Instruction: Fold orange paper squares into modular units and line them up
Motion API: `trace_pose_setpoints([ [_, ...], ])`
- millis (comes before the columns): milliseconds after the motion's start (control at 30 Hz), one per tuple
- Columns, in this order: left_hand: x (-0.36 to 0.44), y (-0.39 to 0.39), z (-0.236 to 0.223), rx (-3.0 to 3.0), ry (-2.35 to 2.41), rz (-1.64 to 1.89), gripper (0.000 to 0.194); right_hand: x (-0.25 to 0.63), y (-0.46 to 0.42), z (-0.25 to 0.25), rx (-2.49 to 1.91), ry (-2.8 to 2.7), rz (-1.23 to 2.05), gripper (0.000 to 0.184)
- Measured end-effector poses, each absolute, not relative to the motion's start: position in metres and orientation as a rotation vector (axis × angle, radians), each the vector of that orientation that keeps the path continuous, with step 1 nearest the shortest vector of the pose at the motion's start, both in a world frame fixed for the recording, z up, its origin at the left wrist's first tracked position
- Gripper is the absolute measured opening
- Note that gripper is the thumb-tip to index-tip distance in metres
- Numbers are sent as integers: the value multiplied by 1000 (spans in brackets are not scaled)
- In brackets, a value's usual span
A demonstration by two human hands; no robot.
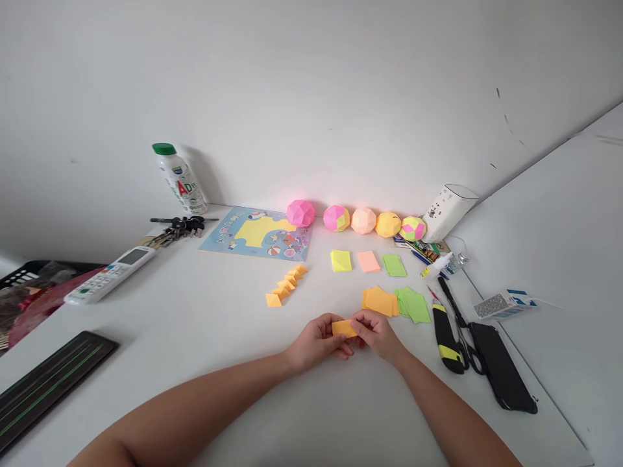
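Note:
Between my two hands is a small orange folded paper [343,328], held just above the white table. My left hand [318,340] pinches its left end, thumb along the lower edge. At its right end my right hand [377,334] closes with thumb and fingers. Behind my right hand lies a loose stack of orange paper squares [381,301], with green paper squares [413,305] beside it. A row of several folded orange paper pieces [287,285] runs diagonally, beyond my left hand. Farther back are small yellow [341,261], peach [368,261] and green [394,264] paper pads.
Several faceted paper balls [364,220] line the wall beside a blue printed card [224,237]. To the right lie a box cutter [446,340], scissors [470,357], a glue bottle [437,266] and a black phone [503,366]. A bottle [182,181], keys [180,227] and remote [111,275] are left.

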State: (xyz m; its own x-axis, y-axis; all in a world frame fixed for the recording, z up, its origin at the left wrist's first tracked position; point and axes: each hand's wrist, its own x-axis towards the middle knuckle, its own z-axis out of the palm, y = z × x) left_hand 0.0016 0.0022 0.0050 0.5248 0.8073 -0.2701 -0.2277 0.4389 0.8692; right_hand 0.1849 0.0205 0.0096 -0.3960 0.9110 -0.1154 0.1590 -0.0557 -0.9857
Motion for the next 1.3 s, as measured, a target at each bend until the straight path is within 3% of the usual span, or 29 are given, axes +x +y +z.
trace_pose_setpoints([
  [1300,0,4,8,869,715,735,31,180,14,23,-1190,-1547,1480,25],
])
